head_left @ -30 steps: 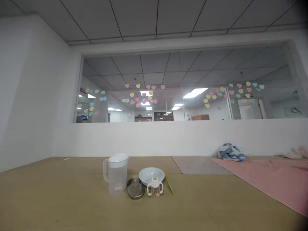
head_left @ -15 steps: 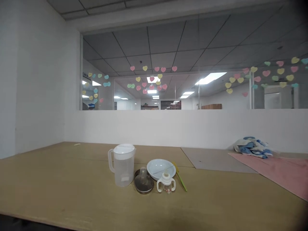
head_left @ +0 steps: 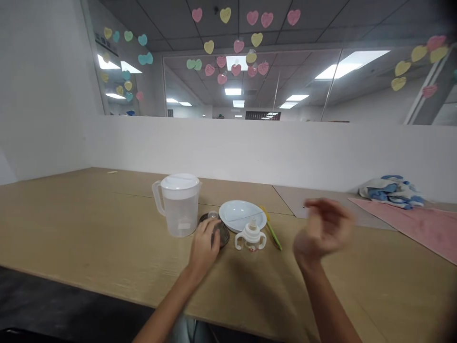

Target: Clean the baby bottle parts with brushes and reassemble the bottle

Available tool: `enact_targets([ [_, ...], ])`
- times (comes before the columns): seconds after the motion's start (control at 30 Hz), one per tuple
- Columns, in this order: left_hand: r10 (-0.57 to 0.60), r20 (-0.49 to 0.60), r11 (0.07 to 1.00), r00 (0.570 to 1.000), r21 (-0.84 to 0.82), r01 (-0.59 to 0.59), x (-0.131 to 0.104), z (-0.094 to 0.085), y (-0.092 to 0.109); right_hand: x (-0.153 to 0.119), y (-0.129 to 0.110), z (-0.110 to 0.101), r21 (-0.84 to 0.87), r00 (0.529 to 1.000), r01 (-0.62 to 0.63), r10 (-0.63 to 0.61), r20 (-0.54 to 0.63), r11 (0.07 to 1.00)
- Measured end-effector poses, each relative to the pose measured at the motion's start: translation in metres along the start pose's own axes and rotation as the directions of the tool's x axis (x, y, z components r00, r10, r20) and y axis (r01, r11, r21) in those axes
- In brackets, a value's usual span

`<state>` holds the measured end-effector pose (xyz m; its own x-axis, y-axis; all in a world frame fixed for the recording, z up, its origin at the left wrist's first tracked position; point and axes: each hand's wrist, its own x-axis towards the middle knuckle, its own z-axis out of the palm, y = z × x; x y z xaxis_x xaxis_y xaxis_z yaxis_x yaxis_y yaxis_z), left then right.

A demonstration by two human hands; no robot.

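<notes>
My left hand [head_left: 205, 240] reaches over a small oval metal dish [head_left: 223, 236], its thumb and fingers apart. A clear dome-shaped cap [head_left: 213, 215] stands in that dish, partly hidden behind my fingers; whether I touch it, I cannot tell. My right hand [head_left: 323, 228] is raised above the table to the right, its curled fingers smeared by motion. Between the hands stands a baby bottle [head_left: 252, 236] with white handles and a teat. Behind it lies a white bowl [head_left: 228, 207]. A brush with a green handle [head_left: 274, 236] and yellow end rests beside the bowl.
Left of the dish stands a lidded translucent pitcher [head_left: 181, 209]. A pink cloth [head_left: 410, 226] covers the table's right side, with a crumpled blue-and-white cloth [head_left: 392, 191] behind it. The wooden table [head_left: 107, 228] ends at a white wall.
Both hands have come into view from below, the left one to the metal dish and the right one into the air. The view has tilted down. The objects stay in place.
</notes>
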<state>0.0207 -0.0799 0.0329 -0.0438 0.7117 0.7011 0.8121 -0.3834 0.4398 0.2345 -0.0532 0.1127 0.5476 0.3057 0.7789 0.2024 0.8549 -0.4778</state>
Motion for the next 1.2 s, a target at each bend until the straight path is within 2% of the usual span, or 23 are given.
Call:
enact_targets([
  [0.07, -0.028, 0.094, 0.992, 0.995, 0.125, 0.016, 0.030, 0.015, -0.018, -0.004, 0.021, 0.005, -0.046, 1.000, -0.028, 0.029, 0.002, 0.999],
  [0.13, -0.138, 0.225, 0.941, 0.965, 0.333, 0.057, 0.047, 0.029, -0.035, -0.013, 0.046, 0.007, -0.151, 0.993, -0.083, 0.094, 0.067, 0.985],
  [0.27, -0.197, 0.287, 0.917, 0.937, 0.393, 0.072, 0.060, 0.053, -0.058, -0.030, 0.088, -0.005, -0.306, 0.970, -0.154, 0.202, 0.132, 0.940],
  [0.37, -0.222, 0.336, 0.911, 0.915, 0.407, 0.071, 0.065, 0.060, -0.064, -0.036, 0.100, -0.014, -0.367, 0.957, -0.176, 0.246, 0.153, 0.914],
  [0.47, -0.236, 0.367, 0.905, 0.900, 0.420, 0.066, 0.067, 0.053, -0.062, -0.038, 0.100, -0.015, -0.409, 0.953, -0.156, 0.246, 0.178, 0.899],
  [0.57, -0.202, 0.288, 0.906, 0.936, 0.419, 0.066, 0.064, 0.035, -0.048, -0.042, 0.094, -0.014, -0.415, 0.956, -0.101, 0.203, 0.211, 0.904],
  [0.6, -0.149, 0.167, 0.918, 0.975, 0.389, 0.074, 0.062, 0.028, -0.040, -0.045, 0.091, -0.013, -0.403, 0.958, -0.069, 0.174, 0.229, 0.912],
  [0.63, -0.086, 0.044, 0.939, 0.995, 0.339, 0.066, 0.060, 0.022, -0.030, -0.047, 0.088, -0.013, -0.385, 0.958, -0.026, 0.133, 0.253, 0.923],
  [0.67, -0.005, -0.053, 0.964, 0.999, 0.266, 0.019, 0.057, 0.017, -0.019, -0.051, 0.086, -0.013, -0.359, 0.954, 0.031, 0.079, 0.289, 0.933],
  [0.7, 0.081, -0.103, 0.982, 0.991, 0.179, -0.061, 0.055, 0.014, -0.008, -0.054, 0.084, -0.013, -0.327, 0.942, 0.099, 0.017, 0.336, 0.940],
  [0.8, 0.261, -0.096, 0.960, 0.961, -0.075, -0.269, 0.050, 0.015, 0.022, -0.064, 0.080, -0.014, -0.204, 0.849, 0.313, -0.177, 0.497, 0.928],
  [0.87, 0.343, -0.039, 0.923, 0.938, -0.172, -0.345, 0.047, 0.024, 0.033, -0.069, 0.079, -0.014, -0.139, 0.783, 0.395, -0.254, 0.568, 0.908],
  [0.9, 0.373, -0.018, 0.908, 0.928, -0.196, -0.369, 0.045, 0.031, 0.034, -0.071, 0.080, -0.014, -0.124, 0.765, 0.415, -0.271, 0.585, 0.901],
  [0.97, 0.415, -0.007, 0.889, 0.910, -0.209, -0.407, 0.040, 0.044, 0.031, -0.073, 0.081, -0.013, -0.115, 0.744, 0.435, -0.284, 0.604, 0.893],
  [1.1, 0.449, -0.093, 0.861, 0.889, -0.222, -0.458, 0.024, 0.071, 0.016, -0.079, 0.083, -0.010, -0.090, 0.716, 0.468, -0.317, 0.622, 0.879],
  [1.2, 0.375, -0.084, 0.884, 0.923, -0.269, -0.383, 0.012, 0.086, 0.009, -0.085, 0.084, -0.007, -0.116, 0.756, 0.435, -0.292, 0.585, 0.893],
])
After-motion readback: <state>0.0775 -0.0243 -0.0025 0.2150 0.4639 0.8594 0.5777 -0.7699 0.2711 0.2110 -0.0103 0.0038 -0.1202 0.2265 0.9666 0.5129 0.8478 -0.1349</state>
